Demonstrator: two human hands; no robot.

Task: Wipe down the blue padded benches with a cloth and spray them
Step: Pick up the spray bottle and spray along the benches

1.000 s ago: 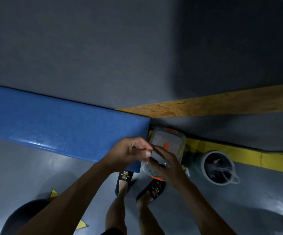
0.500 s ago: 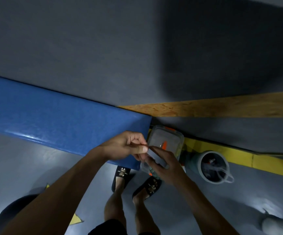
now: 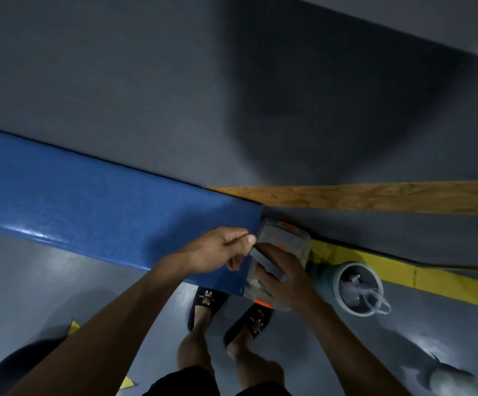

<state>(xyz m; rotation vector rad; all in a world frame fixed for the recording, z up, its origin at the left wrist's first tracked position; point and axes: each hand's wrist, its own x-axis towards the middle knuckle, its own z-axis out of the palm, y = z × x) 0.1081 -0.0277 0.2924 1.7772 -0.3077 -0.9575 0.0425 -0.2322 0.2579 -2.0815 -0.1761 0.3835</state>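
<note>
While both hands meet at the bench end, the view looks steeply down past the person's legs. Blue padded bench [image 3: 94,207] runs from the left edge to approx. centre frame, long side against the grey wall [image 3: 146,81]; front edge shows a glossy highlight. Cloth and spray bottle: cannot identify either w/ certainty.

Left hand [image 3: 217,250]: fingers curled in, thumb pressed onto the forefinger, pinching the upper end of a thin grey strip [image 3: 266,262]. What the strip is, cannot tell. Hand sits over the bench's right end.

Right hand [image 3: 282,277]: fingers wrapped together around the strip's lower part, back of hand to camera. Hand is above a clear plastic box [image 3: 286,241] w/ orange clips; contact w/ the box cannot be told. Box sits just beside the bench's right end.

Floor [image 3: 46,281]: grey, reflective. White bucket [image 3: 359,287] stands right of the box, holding pale items too blurred to name; clear loop handle hangs at its right rim. Yellow floor stripe [image 3: 432,281] runs behind bucket. Wooden board [image 3: 375,197] lies along the wall, right of the bench. Feet in dark sandals [image 3: 207,302] stand just below the bench end.
</note>
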